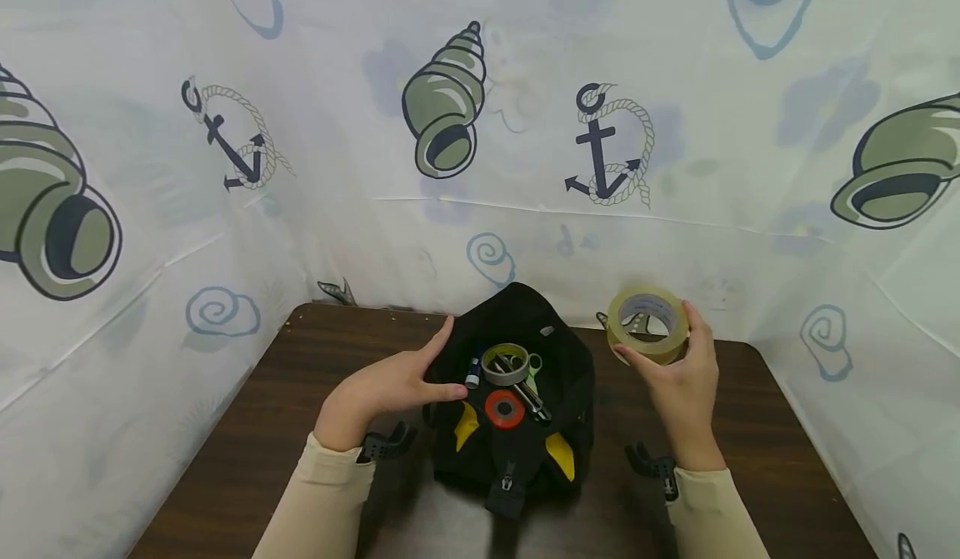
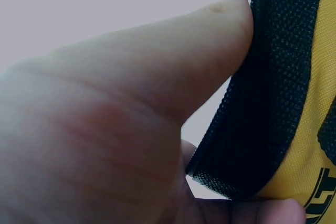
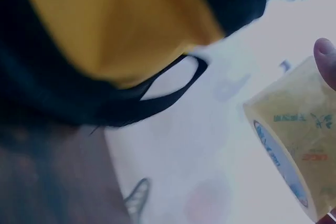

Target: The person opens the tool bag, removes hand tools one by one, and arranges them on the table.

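My left hand (image 1: 390, 388) is at the left side of a black and yellow tool bag (image 1: 457, 459). It holds the bag's zippered edge (image 2: 278, 77), the thumb by the zipper and fingers against the yellow outside. In the bag's open mouth lie a tape roll (image 1: 494, 378), green-handled scissors (image 1: 533, 366), a glue stick (image 1: 473, 373) and an orange-red disc (image 1: 504, 409). Right of the bag, raised off the table, my right hand (image 1: 686, 384) grips a wide roll of clear yellowish packing tape (image 1: 623, 338) between thumb and fingers; its printed side (image 3: 299, 124) shows in the right wrist view.
The bag stands on a dark brown wooden table (image 1: 247, 459). White cloth (image 1: 337, 167) printed with shells and anchors hangs behind the table and along both sides. A loop of black strap (image 3: 178, 95) sticks out from the bag in the right wrist view.
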A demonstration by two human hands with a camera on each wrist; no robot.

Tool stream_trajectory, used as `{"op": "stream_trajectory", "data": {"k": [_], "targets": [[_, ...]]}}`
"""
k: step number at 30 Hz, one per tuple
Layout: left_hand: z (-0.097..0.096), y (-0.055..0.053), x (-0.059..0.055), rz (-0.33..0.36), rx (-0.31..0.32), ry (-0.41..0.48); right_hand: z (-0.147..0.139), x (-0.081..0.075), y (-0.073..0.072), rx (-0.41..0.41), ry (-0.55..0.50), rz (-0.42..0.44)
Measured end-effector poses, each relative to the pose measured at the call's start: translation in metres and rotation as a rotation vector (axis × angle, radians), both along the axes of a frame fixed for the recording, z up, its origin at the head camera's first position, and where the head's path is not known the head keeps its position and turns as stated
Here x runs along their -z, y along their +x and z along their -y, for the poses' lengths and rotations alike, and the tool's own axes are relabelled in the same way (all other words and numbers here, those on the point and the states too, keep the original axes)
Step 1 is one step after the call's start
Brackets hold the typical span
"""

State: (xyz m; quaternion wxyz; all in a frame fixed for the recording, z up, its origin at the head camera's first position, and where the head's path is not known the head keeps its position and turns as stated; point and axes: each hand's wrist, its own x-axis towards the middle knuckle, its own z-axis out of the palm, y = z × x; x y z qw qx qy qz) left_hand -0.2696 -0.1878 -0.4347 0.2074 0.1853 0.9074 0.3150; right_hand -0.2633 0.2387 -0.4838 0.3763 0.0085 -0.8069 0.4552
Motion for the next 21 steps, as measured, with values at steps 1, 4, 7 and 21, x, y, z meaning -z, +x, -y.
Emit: {"op": "stream_trajectory", "data": {"k": [1, 4, 7, 21], "targets": [[0.0, 0.0, 0.0, 0.0, 0.0, 0.0, -0.002, 0.005, -0.003, -0.001, -0.014, 0.028], [0.0, 0.0, 0.001, -0.001, -0.001, 0.003, -0.008, 0.02, -0.011, -0.002, -0.046, 0.121], [0.0, 0.0, 0.001, -0.001, -0.003, 0.002, -0.015, 0.037, -0.018, -0.005, -0.082, 0.224], [-0.002, 0.0, 0.0, 0.015, 0.003, 0.008, -0.036, 0.109, -0.037, -0.038, -0.16, 0.416]]}}
